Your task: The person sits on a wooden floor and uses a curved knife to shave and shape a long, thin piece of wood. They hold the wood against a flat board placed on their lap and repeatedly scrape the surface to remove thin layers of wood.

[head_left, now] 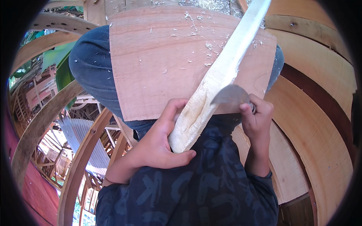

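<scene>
A long whitish peeled piece [211, 88], thick and furrowed at its near end and narrower and smoother toward the top, slants across a wooden board [143, 56] on my lap. I cannot tell if it is a root or wood. Around its near end my left hand [164, 141] is wrapped, thumb below and fingers on its left side. My right hand [257, 116] grips a knife [232, 95] with a broad, rounded grey blade. The blade points left and overlaps the right edge of the pale piece; whether it touches is unclear. Most of the handle is hidden in my fist.
Thin pale shavings [209, 46] lie scattered over the board's far half. Under it are my knees in dark blue trousers [90, 60]. Curved-looking wooden planks [305, 128] run along the right. At left stand wooden rails [85, 158] with corrugated sheet [83, 137] beyond.
</scene>
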Demonstrator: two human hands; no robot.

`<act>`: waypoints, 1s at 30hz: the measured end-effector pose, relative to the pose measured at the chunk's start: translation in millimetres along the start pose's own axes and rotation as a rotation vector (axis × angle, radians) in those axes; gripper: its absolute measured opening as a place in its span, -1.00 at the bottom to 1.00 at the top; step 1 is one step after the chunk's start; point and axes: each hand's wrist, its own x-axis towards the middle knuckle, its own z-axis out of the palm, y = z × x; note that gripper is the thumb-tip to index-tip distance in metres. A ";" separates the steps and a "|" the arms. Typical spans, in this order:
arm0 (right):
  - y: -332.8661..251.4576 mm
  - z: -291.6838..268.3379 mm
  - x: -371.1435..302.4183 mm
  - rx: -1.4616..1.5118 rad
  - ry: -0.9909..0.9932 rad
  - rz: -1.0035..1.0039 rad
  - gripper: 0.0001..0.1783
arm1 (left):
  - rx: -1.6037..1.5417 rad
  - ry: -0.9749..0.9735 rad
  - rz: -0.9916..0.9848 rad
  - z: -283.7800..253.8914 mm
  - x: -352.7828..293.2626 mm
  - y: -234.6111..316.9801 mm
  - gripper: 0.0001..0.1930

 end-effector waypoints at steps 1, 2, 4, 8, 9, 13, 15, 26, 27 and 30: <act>-3.2 -0.7 -4.7 0.013 -0.039 -0.025 -0.33 | -0.051 0.021 -0.014 1.8 -0.3 -1.3 -0.11; -8.4 -2.0 -10.5 0.026 -0.079 -0.048 -0.33 | -0.103 0.041 -0.030 4.7 -0.3 -4.2 -0.11; -16.6 -2.3 -17.8 0.049 -0.162 -0.119 -0.35 | -0.194 0.062 -0.038 10.0 0.5 -8.0 -0.12; -22.9 1.9 -25.7 -0.010 -0.169 -0.174 -0.37 | -0.280 0.039 -0.054 12.6 2.3 -8.8 -0.13; -22.1 1.6 -24.9 -0.035 -0.151 -0.187 -0.37 | -0.286 0.040 -0.071 12.8 3.2 -8.8 -0.13; -23.5 0.9 -19.1 -0.115 -0.108 -0.216 -0.34 | -0.309 0.064 -0.131 13.8 5.1 -9.8 -0.09; -23.8 0.5 -15.5 -0.145 -0.088 -0.230 -0.33 | -0.316 0.063 -0.138 12.4 5.1 -10.1 -0.09; -23.3 3.0 -5.0 -0.206 0.039 -0.287 -0.30 | -0.536 0.065 -0.208 11.5 5.7 -4.1 -0.11; -23.1 3.0 -4.9 -0.215 0.049 -0.301 -0.30 | -0.547 0.066 -0.214 11.5 5.2 -4.2 -0.11; -18.2 2.1 -3.2 -0.244 0.094 -0.307 -0.29 | -0.574 0.069 -0.237 11.2 3.6 -4.1 -0.10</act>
